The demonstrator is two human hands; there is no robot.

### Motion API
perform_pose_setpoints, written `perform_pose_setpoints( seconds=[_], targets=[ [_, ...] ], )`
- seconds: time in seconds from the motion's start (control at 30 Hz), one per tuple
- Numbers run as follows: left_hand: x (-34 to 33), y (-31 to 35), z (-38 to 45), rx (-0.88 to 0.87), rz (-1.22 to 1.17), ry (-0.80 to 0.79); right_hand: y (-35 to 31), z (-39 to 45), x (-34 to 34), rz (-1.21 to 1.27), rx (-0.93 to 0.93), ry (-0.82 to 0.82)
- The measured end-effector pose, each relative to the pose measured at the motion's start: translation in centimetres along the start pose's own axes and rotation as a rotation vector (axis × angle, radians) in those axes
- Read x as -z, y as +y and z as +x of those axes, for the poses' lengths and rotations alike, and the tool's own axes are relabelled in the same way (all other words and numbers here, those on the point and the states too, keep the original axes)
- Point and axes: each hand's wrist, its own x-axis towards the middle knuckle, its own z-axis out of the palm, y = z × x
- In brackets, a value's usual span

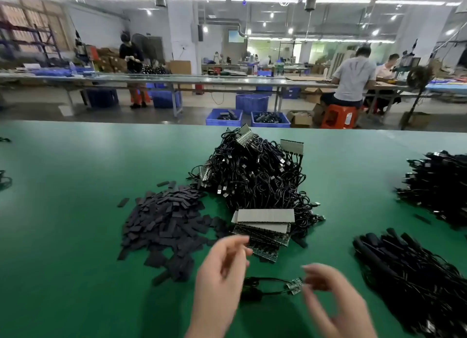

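1. Work piece. The small circuit board (294, 286) lies on the green table (75, 236) in the gap between my two hands. A black cable (252, 292) is attached to the board and runs from it in two strands toward my left hand, ending just beside that palm.

2. Right hand (331, 299). The fingers are curled, with the fingertips (308, 269) at the right edge of the board. Motion blur makes it impossible to tell whether they pinch the board or only touch it.

3. Left hand (219, 274). It is raised over the table, fingers loosely bent, with nothing between them. It stays apart from the right hand, with the board and cable in between.

4. Beyond the fingertips of my left hand: a stack of circuit-board panels (265, 233), with a grey panel on top. Behind the stack sits a large heap of black cables (255, 176), with further panels stuck in it.

5. Forward and outward of my left hand: a pile of flat black sleeves (166, 221), touching the heap.

6. Outward of my right hand: a bundle of black leads (409, 274) lying in a row. Further forward on that side is a second cable heap (439, 186), well apart from both hands.
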Motion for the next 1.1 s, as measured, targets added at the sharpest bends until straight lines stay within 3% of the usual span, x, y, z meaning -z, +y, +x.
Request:
perform_pose_setpoints(
  seconds=[0.03,0.07,0.13,0.3,0.47,0.57,0.67,0.87,1.1],
  targets=[
    [0.0,-0.8,1.5,-0.020,0.067,0.057,-1.1,-0.2,-0.9,-0.192,0.190,-0.221],
    [0.3,-1.2,2.6,-0.023,0.148,0.105,-1.0,-0.3,-1.9,-0.338,0.220,-0.404],
    [1.8,-3.1,4.8,-0.020,0.306,0.132,0.7,-0.5,-3.3,-0.553,0.103,-0.660],
    [4.3,-7.5,5.0,-0.076,0.652,-0.096,2.9,0.3,-3.7,-0.515,0.095,-0.534],
    [4.9,-9.1,3.7,-0.112,0.847,-0.489,3.7,1.1,-4.2,-0.440,0.043,-0.473],
    [4.9,-9.2,3.7,-0.126,0.835,-0.447,3.6,2.1,-4.8,-0.353,-0.009,-0.395],
    [4.8,-9.3,3.5,-0.147,0.829,-0.366,3.9,2.5,-5.3,-0.443,-0.095,-0.323],
    [5.2,-9.2,3.9,-0.122,0.870,-0.341,4.3,2.9,-5.6,-0.504,-0.128,-0.389],
    [5.6,-8.8,3.8,-0.180,0.988,-0.321,3.2,3.2,-4.7,-0.299,-0.133,-0.450]
  ],
)
